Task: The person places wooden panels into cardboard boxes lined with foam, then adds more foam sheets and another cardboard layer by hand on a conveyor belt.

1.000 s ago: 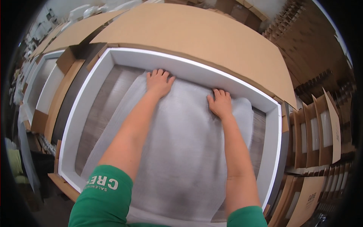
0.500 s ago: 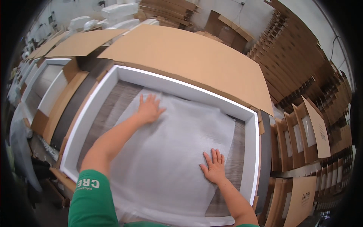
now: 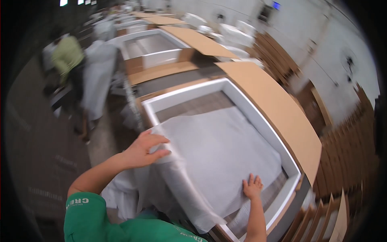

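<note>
A translucent white foam sheet point(image 3: 219, 135) lies over a grey wood-grain panel point(image 3: 195, 105) inside a white foam frame set in an open cardboard box. My left hand point(image 3: 146, 150) is at the sheet's near left edge, where it drapes over the frame's wall point(image 3: 150, 113). Thumb and fingers there are apart, and the sheet passes beneath them. Flat on the sheet at the right, near its edge, rests my right hand point(image 3: 253, 188) with spread fingers. Part of the panel shows beside it.
The box's cardboard flap point(image 3: 274, 109) extends along the far side. Another open box with a white frame point(image 3: 157, 54) stands beyond, to the left. A person in a yellow-green top point(image 3: 67, 54) bends at the far left. Stacked cardboard point(image 3: 346, 153) stands at the right.
My view has swung to the left. My left hand has moved from the sheet's far part to its near left edge; my right hand still lies flat at the right.
</note>
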